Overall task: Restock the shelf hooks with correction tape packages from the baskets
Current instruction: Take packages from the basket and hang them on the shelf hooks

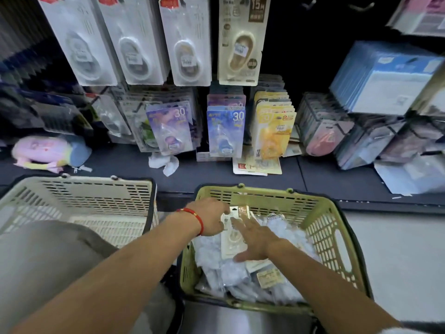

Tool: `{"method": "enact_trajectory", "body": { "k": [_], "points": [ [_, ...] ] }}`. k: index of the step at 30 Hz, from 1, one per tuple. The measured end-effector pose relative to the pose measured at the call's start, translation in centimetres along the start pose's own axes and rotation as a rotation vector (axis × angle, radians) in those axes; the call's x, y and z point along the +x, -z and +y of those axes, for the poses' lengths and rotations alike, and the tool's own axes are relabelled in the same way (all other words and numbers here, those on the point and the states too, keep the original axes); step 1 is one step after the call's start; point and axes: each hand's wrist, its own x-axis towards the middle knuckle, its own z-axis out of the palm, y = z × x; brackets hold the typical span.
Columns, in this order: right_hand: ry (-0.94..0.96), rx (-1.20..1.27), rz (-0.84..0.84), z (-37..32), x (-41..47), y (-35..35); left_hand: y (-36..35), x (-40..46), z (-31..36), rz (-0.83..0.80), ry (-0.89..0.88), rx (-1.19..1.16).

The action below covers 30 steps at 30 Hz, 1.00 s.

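Two baskets: left hand (212, 216) grip pinches one package (232, 233); right hand (255, 238) flat, fingers spread.

The dark shelf (240, 179) carries a pink pouch (43, 153) at left, crumpled white paper (165, 163), flat cards (257, 166) in the middle and plastic sheets (409, 174) at right.

Two baskets sit before the shelf (216, 182): the right basket (337, 237) holds packages (240, 280), the left basket (79, 201) beside it.
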Motion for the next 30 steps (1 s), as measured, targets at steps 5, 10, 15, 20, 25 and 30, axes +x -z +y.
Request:
{"method": "enact_trajectory", "body": {
  "k": [5, 10, 15, 20, 25, 30],
  "points": [
    [0.013, 0.199, 0.269, 0.6, -0.6, -2.7, -6.5, -0.4, 0.5, 0.148, 0.176, -0.359],
    [0.246, 0.517, 0.472, 1.3, -3.2, -2.3, -8.2, -0.2, 1.7, 0.258, 0.442, -1.199],
    [0.098, 0.687, 0.456, 1.1, -3.4, -2.1, -8.3, -0.3, 2.0, 0.428, 0.481, -1.495],
    [-0.343, 0.285, 0.297, 2.7, -2.0, -3.8, -8.4, -1.0, 0.8, 0.557, 0.557, -1.577],
    [-0.327, 0.558, 0.399, 1.8, -1.7, -4.1, -8.6, -1.0, 0.8, 0.622, 0.57, -1.563],
    [-0.27, 1.158, 0.592, 3.0, -5.4, 0.2, -7.9, -1.4, 1.6, 0.67, 0.574, -1.544]
  ]
}}
